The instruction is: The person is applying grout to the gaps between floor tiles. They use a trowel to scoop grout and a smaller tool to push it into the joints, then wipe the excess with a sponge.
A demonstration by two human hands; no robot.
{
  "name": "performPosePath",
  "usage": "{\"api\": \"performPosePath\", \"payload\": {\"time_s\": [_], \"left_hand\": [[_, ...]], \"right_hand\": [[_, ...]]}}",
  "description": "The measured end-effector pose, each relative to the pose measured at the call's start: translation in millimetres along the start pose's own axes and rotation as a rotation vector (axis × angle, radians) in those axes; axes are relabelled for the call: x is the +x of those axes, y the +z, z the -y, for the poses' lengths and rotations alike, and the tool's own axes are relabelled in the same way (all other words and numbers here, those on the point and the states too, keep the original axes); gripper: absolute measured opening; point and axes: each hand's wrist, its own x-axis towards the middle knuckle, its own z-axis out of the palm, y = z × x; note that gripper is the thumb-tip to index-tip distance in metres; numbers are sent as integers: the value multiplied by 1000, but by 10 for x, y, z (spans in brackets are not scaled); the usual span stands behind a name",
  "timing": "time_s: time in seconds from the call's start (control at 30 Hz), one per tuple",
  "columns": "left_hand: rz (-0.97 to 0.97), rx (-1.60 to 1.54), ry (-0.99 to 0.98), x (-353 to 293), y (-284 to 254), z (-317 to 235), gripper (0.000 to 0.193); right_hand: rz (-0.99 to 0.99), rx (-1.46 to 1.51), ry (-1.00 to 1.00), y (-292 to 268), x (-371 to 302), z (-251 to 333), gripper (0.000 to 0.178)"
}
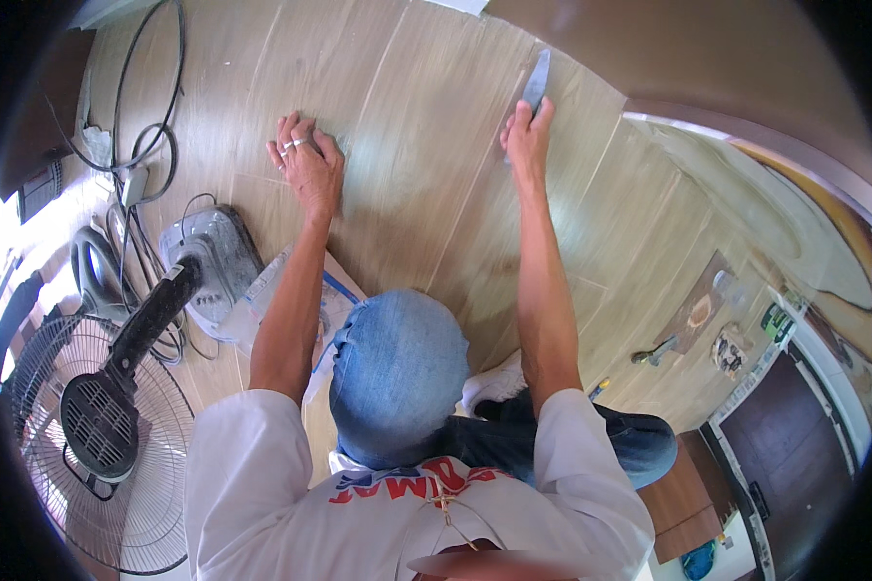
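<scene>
My right hand (pixel 527 141) is stretched out far ahead, its fingers wrapped around a knife-like tool. The tool's grey pointed blade (pixel 538 76) reaches past my fingers, tip near the foot of the brown panel; most of its handle is hidden in my grip. My left hand (pixel 308 167), with rings on its fingers, rests at the wood-look plank floor (pixel 412 145), back up. Its fingers are curled under, so the palm is out of sight and I cannot make out whether anything is in it.
A stand fan (pixel 116 426) lies at the left, its base (pixel 211 261) near my left forearm, among looped black cables (pixel 176 155). A brown panel (pixel 717 58) borders the floor ahead right. At the right lie a brush (pixel 655 351) and a brown board (pixel 696 308).
</scene>
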Motion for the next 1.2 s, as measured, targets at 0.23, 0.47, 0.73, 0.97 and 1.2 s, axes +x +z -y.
{"api": "performPosePath", "payload": {"time_s": [0.23,0.47,0.73,0.97,1.2], "left_hand": [[12,-4,-17,9,-17,-8,26],[6,14,-13,2,-5,13,26],[-8,12,-16,2,2,2,24],[-45,-11,-2,-6,25,-3,23],[-27,-5,-3,30,8,-13,25]], "right_hand": [[23,476,135,274,210,219,25],[-63,875,295,568,161,508,21],[-145,811,359,773,153,836,43],[8,129,127,268,74,184,55],[39,224,75,111,-21,61,57]]}}
